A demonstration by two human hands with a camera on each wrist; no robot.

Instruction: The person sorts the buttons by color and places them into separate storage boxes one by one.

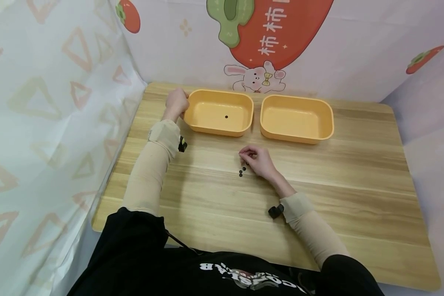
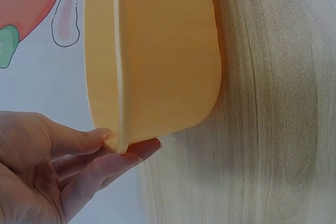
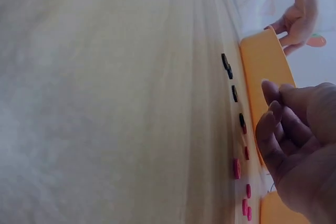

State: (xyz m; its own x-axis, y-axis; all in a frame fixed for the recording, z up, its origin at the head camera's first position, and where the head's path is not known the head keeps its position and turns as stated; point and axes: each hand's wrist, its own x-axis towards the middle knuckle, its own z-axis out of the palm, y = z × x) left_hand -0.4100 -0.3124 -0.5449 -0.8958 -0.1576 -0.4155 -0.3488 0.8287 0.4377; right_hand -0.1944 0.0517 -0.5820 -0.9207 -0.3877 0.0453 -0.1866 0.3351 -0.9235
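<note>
My left hand [image 1: 176, 102] grips the left end of a yellow-orange plastic bin [image 1: 218, 132], its thumb inside the rim and its fingers beneath it in the left wrist view. A small black disc [image 1: 226, 116] lies inside that bin. Over the table, my right hand [image 1: 259, 161] has thumb and fingertips drawn together; I cannot tell whether something small is between them. Beside it lie several black button-like discs [image 1: 240, 172]. From the right wrist, a row of black discs [image 3: 234, 93] and red discs [image 3: 237, 169] shows; the red ones are hidden in the head view.
A second yellow-orange bin [image 1: 297, 137] stands to the right of the first, a narrow gap between them. Both are near the back edge of the wooden table [image 1: 214, 213]. Printed cloth [image 1: 340, 61] hangs behind and at the sides.
</note>
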